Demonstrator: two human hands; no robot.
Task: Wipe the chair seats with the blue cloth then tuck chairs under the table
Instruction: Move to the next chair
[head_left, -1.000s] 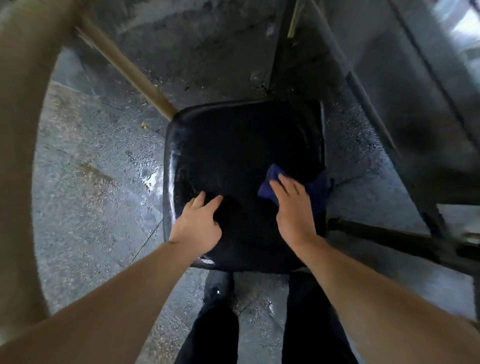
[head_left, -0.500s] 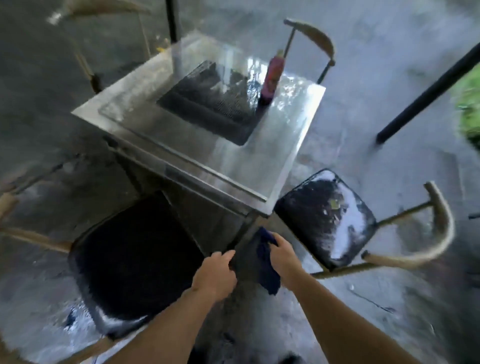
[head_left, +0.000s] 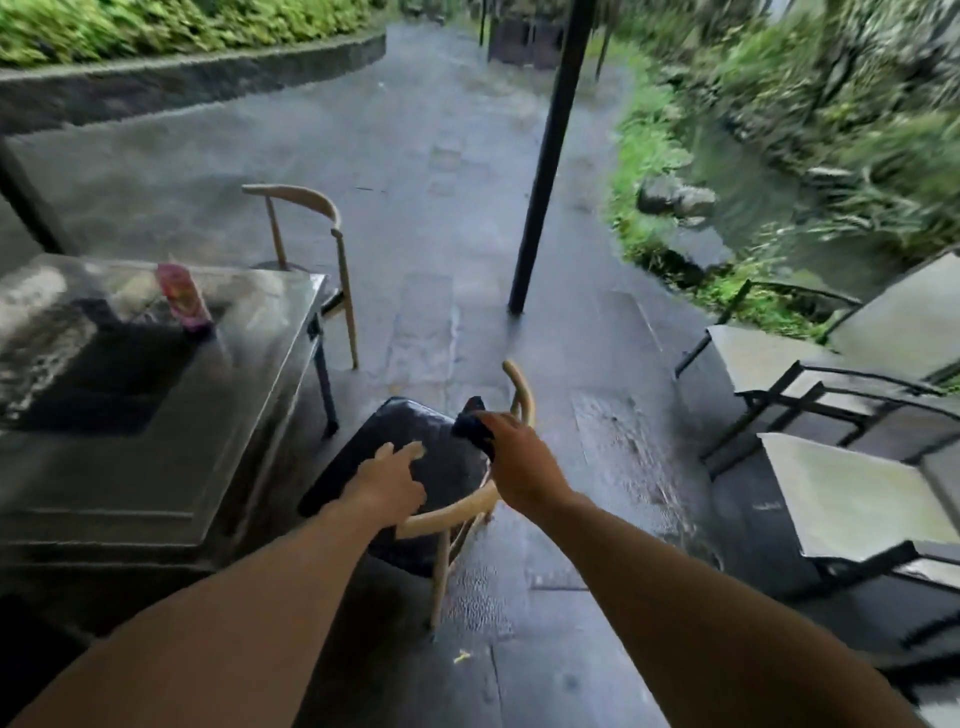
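- Head view, blurred by motion: a chair (head_left: 415, 457) with a dark wet seat and a curved pale wooden backrest stands on wet paving at the right-hand corner of the table (head_left: 218, 415), not tucked under it.
- Right hand (head_left: 519, 462) has its fingers curled round the blue cloth (head_left: 475, 423), which bunches out past the knuckles above the seat's far right edge, by the backrest's upper end.
- Left hand (head_left: 389, 480) reaches over the near rail of the backrest with fingers stretched out and loose above the seat, holding nothing; whether it touches the rail I cannot tell.
- At 10 o'clock on the glossy tabletop stands a pink-and-red bottle (head_left: 184, 299); its label is too smeared to read.
- Second wooden chair (head_left: 306, 244) stands at the table's far end, at 11 o'clock.
- Black post (head_left: 545, 156) rises at 12 o'clock.
- Two pale sling chairs (head_left: 831, 415) with black frames sit at 3 o'clock.
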